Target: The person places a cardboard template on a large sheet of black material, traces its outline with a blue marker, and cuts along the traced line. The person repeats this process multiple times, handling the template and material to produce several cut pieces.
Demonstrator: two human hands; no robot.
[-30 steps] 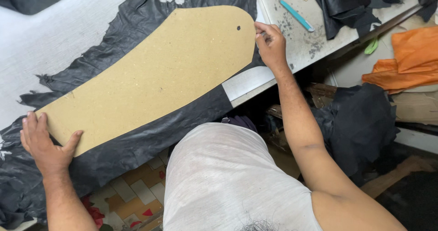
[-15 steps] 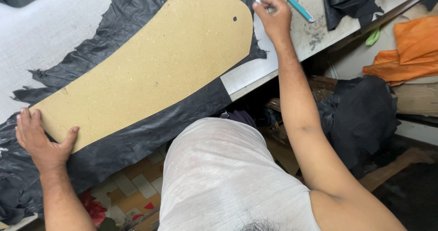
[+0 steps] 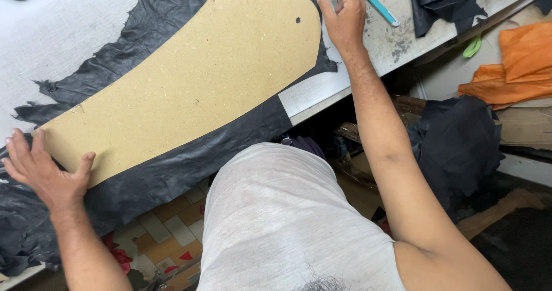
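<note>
Left hand [image 3: 43, 173] fingers spread flat on the tan pattern [image 3: 184, 78] over black leather [image 3: 172, 170]; right hand [image 3: 344, 15] fingers curled at the pattern's rounded end, blue tool [image 3: 380, 6] just beside

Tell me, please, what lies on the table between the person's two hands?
In the head view, a long tan board template spans the stretch from left hand to right hand, lying flat on a sheet of black leather spread over the table.

Above the template [image 3: 190, 78], the pale surface [image 3: 63, 27] lies open, so a hand could pass there. Right of the template, a blue tool [image 3: 379, 6] and black scraps [image 3: 443, 4] crowd the surface. The template's near edge is blocked by the person's torso [image 3: 287, 216].
</note>
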